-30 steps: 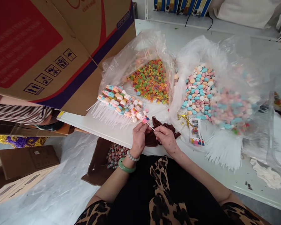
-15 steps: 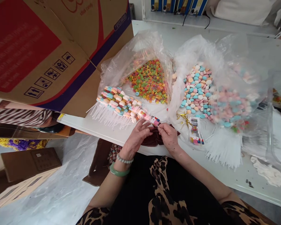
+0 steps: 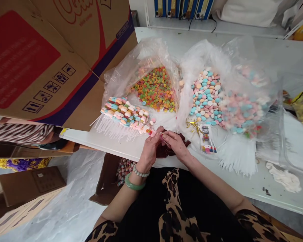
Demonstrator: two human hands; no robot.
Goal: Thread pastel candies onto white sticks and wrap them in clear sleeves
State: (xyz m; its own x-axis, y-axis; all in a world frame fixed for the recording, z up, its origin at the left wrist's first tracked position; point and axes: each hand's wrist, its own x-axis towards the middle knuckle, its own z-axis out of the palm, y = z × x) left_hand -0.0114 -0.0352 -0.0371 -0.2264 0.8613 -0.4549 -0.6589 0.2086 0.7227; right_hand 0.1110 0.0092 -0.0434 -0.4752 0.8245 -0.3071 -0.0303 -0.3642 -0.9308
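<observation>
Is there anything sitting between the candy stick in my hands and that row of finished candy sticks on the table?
Nothing visible. The left hand and right hand both pinch the candy stick at the table edge, and its far end already lies against the near end of the row of finished candy sticks.

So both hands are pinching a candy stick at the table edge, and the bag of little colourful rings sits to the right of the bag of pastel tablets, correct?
Not quite. In the head view the left hand and right hand do pinch the candy stick at the table edge, but the bag of rings sits to the left of the bag of pastel tablets.
</observation>
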